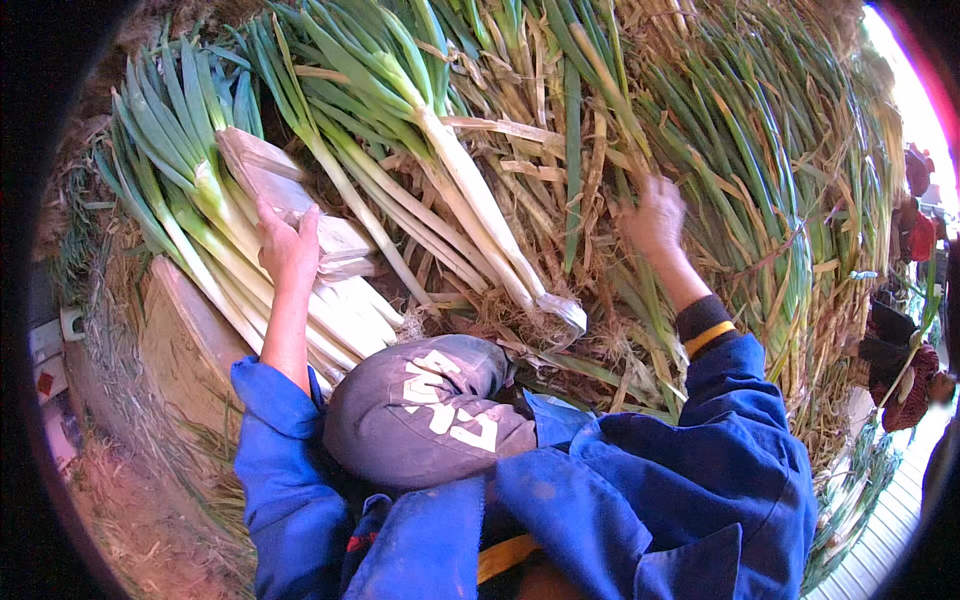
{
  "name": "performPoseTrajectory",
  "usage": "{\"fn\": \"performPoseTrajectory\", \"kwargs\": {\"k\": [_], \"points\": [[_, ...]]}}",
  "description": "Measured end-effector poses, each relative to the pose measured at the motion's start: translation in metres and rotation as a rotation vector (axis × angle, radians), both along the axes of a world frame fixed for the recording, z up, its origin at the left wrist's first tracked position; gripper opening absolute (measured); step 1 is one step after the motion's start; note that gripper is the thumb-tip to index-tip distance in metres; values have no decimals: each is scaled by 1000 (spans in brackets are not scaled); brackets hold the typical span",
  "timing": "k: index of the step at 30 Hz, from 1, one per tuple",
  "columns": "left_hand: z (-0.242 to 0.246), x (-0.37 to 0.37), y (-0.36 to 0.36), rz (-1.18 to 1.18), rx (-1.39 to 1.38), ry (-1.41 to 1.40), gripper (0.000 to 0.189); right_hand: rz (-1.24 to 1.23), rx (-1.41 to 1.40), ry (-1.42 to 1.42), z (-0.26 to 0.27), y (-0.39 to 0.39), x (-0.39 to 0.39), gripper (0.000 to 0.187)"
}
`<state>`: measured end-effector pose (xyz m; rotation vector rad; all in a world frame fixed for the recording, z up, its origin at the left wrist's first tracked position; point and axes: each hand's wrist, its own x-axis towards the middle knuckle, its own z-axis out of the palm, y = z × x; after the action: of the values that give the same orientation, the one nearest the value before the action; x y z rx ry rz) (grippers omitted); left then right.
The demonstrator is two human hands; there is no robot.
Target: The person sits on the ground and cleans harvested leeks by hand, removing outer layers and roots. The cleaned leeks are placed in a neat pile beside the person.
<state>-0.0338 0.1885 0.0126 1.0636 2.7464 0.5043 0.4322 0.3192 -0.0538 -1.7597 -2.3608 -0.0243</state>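
Observation:
My left hand (pixel 291 244) grips a rough wooden piece (pixel 274 176) by its edge, thumb and fingers on the wood. Beside and under it lies a bundle of long green onions (pixel 232 262), trimmed to white stems with green tops pointing away. A second wooden board (pixel 191 322) stands on the bundle's left side. My right hand (pixel 656 216) is blurred by motion over untrimmed onions (pixel 750 165) with dry brown leaves. A stalk (pixel 604 67) runs up from its fingers; whether they hold it cannot be told.
Cleaned onions (pixel 472 180) with roots lie between my hands, their root ends near my knee (pixel 427 412). Dry leaf litter (pixel 525 202) covers the ground around them. At the far right, dark red items (pixel 904 375) hang or lie beside the onion pile.

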Motion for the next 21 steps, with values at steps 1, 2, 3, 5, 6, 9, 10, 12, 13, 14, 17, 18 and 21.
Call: {"fn": "performPoseTrajectory", "kwargs": {"k": [1,2,3,5,6,9,10,12,13,14,17,18,21], "points": [[3,4,3,0,51,26,77,151,77,92,-1,-3,-26,42],[6,7,6,12,41,56,75,261,-67,111,-1,-1,-47,36],[10,10,9,63,-41,26,73,391,-78,97,-5,1,-70,34],[14,14,13,46,28,7,70,598,-117,41,-11,8,-90,36],[16,14,13,81,-22,-15,69,606,-139,-63,-17,12,-96,38],[15,15,12,82,-5,-17,66,580,-233,-110,-21,24,-61,47],[13,14,11,84,1,-14,66,504,-234,-112,-21,26,-42,49],[9,13,10,68,31,-12,64,363,-342,-383,-9,29,11,47],[8,11,10,46,50,-12,62,361,-385,-710,-2,30,34,46],[6,10,10,15,115,7,61,383,-500,-931,7,30,53,44],[4,8,9,-7,95,41,56,307,-718,-1107,16,19,55,41],[4,8,9,22,49,22,54,220,-679,-948,14,12,40,40],[4,8,9,18,22,-2,50,111,-379,-181,8,0,-19,33]]}}
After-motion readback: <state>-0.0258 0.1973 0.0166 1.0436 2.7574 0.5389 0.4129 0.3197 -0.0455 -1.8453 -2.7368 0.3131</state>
